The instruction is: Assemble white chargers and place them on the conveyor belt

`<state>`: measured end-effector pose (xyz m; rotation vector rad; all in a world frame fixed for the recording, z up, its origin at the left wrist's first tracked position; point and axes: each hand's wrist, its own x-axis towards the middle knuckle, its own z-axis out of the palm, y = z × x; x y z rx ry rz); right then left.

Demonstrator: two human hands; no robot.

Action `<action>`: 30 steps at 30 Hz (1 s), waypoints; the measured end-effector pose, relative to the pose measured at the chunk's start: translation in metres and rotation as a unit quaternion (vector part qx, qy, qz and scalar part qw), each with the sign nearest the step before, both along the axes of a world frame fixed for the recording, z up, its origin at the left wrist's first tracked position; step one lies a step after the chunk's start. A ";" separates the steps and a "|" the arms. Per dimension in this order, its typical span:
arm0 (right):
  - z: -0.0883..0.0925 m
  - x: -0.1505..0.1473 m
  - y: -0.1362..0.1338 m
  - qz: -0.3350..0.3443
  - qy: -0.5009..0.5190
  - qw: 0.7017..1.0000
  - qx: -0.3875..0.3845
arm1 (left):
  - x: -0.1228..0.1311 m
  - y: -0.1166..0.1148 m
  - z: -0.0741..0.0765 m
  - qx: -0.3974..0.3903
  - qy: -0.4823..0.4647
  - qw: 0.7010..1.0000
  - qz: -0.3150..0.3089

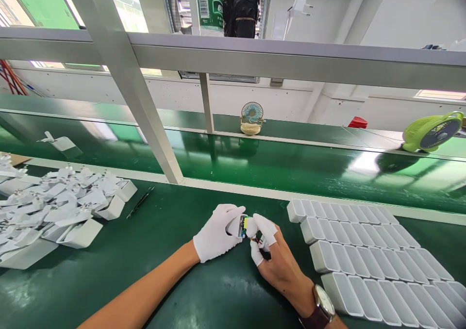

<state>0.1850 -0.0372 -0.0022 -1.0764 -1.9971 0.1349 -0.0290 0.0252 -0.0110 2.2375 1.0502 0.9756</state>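
Observation:
My left hand (217, 236), in a white glove, is closed around a small white charger housing (233, 228). A circuit board (242, 226) with a yellow component shows at the housing's open end. On the right, my right hand (278, 256) has white covers on its fingertips and pinches a small white plug piece (251, 227) right beside the board. Dark and red bits show between the right fingers, too small to make out. Whether the plug piece and board are joined I cannot tell. Both hands are just above the green table (214, 295).
Left, white plug parts (69, 198) lie heaped in white trays (82, 234); a black pen (140, 203) is nearby. Several rows of white housings (364, 256) stand at right. Behind are a metal post (145, 96), a small fan (252, 118) and a green fan (431, 131).

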 end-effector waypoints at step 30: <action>0.008 -0.001 0.000 0.001 -0.016 0.999 0.052 | 0.001 -0.001 0.004 0.053 -0.003 0.999 -0.004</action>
